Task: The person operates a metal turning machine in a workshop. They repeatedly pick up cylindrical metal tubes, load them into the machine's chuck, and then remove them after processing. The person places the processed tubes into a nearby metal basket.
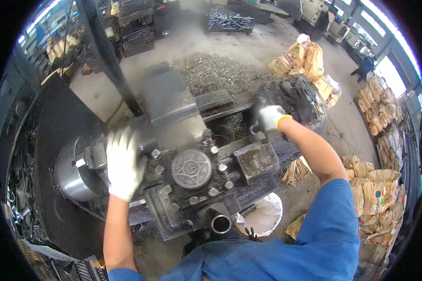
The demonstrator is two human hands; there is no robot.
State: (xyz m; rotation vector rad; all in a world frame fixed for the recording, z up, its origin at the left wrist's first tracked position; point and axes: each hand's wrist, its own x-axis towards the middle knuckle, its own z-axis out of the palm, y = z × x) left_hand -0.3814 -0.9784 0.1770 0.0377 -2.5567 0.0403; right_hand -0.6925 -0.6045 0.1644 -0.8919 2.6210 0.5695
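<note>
I stand over a metal lathe. My left hand [123, 164], in a white glove, is beside the steel chuck [75, 168], its fingers stretched out over the jaw side. No held thing shows in it. My right hand [270, 117], in a white glove with a yellow cuff, reaches to the far right part of the lathe bed [286, 149]. It looks closed, but its fingers are blurred and what they hold is hidden. Between my hands sits the tool post [191, 168] with a round star-patterned cap and several bolts around it.
A dark cloth-like heap [297, 100] lies just beyond my right hand. Metal chips [215, 70] cover the floor behind the lathe. Brown paper sacks [307, 58] stand farther back. A dark post [108, 56] rises behind the chuck. A white-lined bucket [266, 218] stands near me.
</note>
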